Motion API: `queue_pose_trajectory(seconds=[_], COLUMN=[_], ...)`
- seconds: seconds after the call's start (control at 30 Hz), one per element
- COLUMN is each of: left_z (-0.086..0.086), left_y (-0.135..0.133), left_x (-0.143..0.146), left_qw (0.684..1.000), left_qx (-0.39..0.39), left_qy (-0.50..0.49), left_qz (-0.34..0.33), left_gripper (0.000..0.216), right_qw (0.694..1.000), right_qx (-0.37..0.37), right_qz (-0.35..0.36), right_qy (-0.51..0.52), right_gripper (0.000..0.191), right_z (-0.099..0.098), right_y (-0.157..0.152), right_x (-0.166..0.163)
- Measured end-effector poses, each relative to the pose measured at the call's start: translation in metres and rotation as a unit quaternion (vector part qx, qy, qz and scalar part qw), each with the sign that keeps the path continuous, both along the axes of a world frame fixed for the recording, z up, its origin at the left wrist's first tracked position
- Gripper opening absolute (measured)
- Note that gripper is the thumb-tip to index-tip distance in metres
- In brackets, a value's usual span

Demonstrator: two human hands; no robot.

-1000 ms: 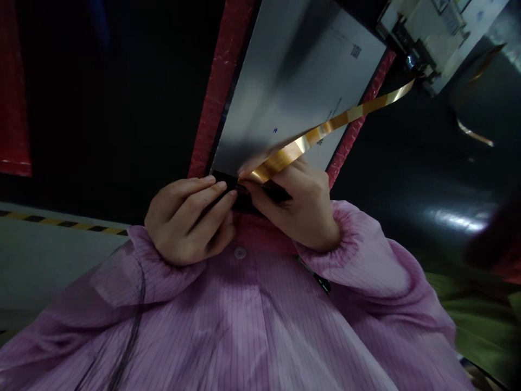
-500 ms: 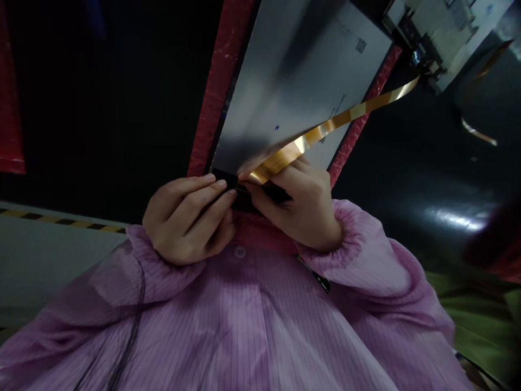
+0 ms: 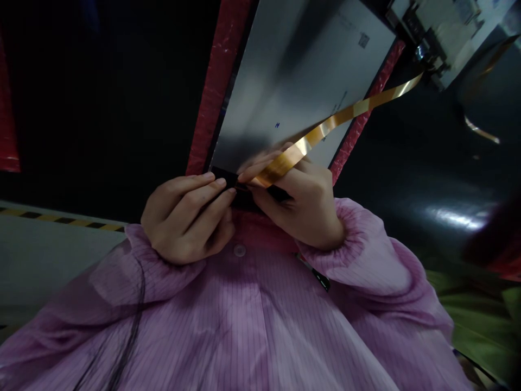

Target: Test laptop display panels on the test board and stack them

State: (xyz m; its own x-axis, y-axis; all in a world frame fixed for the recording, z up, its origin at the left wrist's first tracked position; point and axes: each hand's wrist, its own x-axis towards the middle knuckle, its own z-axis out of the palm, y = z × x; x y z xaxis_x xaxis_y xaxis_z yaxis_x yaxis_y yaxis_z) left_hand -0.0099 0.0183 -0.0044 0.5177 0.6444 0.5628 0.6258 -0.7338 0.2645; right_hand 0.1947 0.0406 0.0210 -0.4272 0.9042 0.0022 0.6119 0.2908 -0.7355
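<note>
At far left, a red strip, cut by the border of view. Near the top, a blue shape, too dark for naming. Lower, yellow-and-black tape along a pale surface. At right, dark desk with bright glare. Lower right, green cloth, just below a blurred red object.

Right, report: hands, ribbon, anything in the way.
Left hand at panel's black edge. Right hand pinching gold ribbon near its lower end. Right fingers partly hide that end.
</note>
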Motion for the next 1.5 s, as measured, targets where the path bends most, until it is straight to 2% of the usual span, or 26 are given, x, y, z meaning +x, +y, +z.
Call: queue_pose_trajectory(seconds=[0.13, 0.3, 0.47, 0.63, 0.77, 0.9, 1.07, 1.3, 1.5], left_z=[0.0, -0.006, -0.002, 0.003, 0.003, 0.004, 0.003, 0.0, 0.001], left_y=[0.0, -0.003, -0.002, 0.0, -0.001, -0.001, -0.001, -0.005, -0.004], left_x=[0.001, 0.001, 0.002, 0.003, 0.002, 0.003, -0.001, -0.007, -0.006], left_qw=[1.0, 1.0, 1.0, 0.999, 0.999, 0.999, 0.999, 0.995, 0.994], left_qx=[0.007, 0.002, 0.001, 0.013, 0.018, 0.019, 0.014, 0.036, 0.044], left_qy=[-0.001, -0.019, -0.008, 0.031, 0.027, 0.037, 0.044, 0.078, 0.089], left_qz=[0.002, 0.009, 0.014, 0.019, 0.016, 0.021, -0.005, -0.043, -0.054], left_gripper=[0.031, 0.039, 0.037, 0.027, 0.029, 0.028, 0.035, 0.056, 0.057], right_qw=[1.0, 0.999, 1.0, 0.999, 1.0, 1.0, 0.999, 0.999, 0.999], right_qx=[0.003, 0.038, 0.019, 0.03, -0.006, -0.009, 0.012, 0.012, 0.002], right_qz=[0.003, 0.004, -0.001, -0.013, 0.004, -0.001, -0.002, 0.003, 0.008], right_qy=[0.002, -0.008, -0.013, -0.023, -0.015, -0.019, -0.031, -0.032, -0.043], right_gripper=[0.02, 0.019, 0.021, 0.02, 0.021, 0.02, 0.019, 0.021, 0.021], right_z=[0.0, 0.002, 0.005, 0.006, 0.006, 0.008, 0.008, 0.007, 0.009], right_y=[0.0, 0.001, 0.0, -0.002, -0.001, 0.0, -0.001, 0.0, 0.0], right_x=[0.0, 0.001, 0.0, -0.001, -0.001, 0.0, -0.001, -0.001, 0.0])
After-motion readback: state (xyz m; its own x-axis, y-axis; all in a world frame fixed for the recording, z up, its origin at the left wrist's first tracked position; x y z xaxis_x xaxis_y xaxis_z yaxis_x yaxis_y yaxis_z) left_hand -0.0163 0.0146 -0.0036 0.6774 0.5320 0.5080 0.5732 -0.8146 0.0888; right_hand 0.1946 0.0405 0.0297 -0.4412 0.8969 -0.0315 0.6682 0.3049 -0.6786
